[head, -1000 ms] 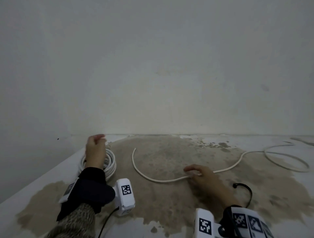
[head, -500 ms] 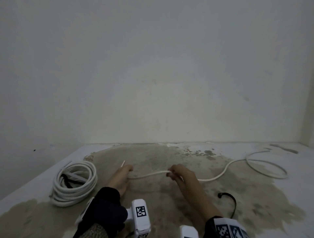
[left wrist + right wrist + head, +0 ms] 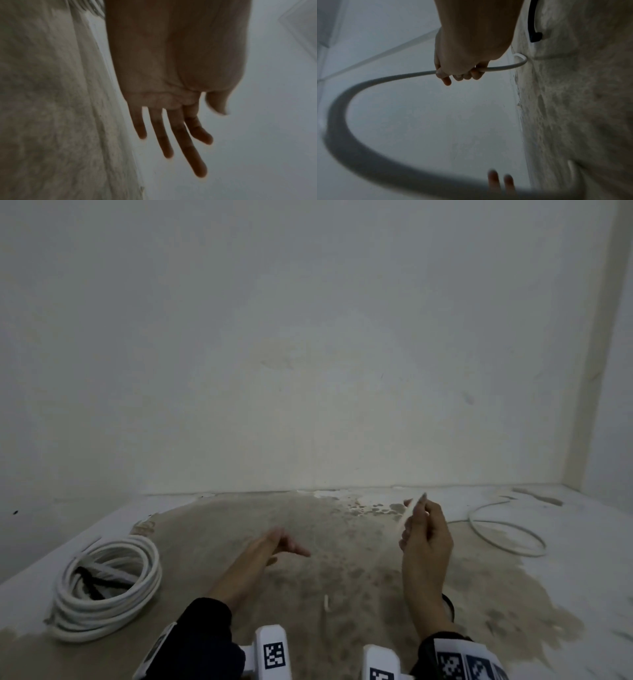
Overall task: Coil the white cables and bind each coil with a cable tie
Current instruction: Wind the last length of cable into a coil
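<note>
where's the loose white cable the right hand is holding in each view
Head: loose white cable pokes up from the right hand, right of centre.
Left wrist: not in it.
Right wrist: it runs through the curled fingers at upper centre, sweeping down the left.
Shared landmark: the brown-stained floor.

— What can't you make out?
— In the right wrist view the white cable (image 3: 412, 73) smears into a thick grey arc at lower left, and its bottom stretch runs off the frame's lower edge.
— Anything else?
— The black cable tie (image 3: 532, 21) at upper right is cut by the top edge.
</note>
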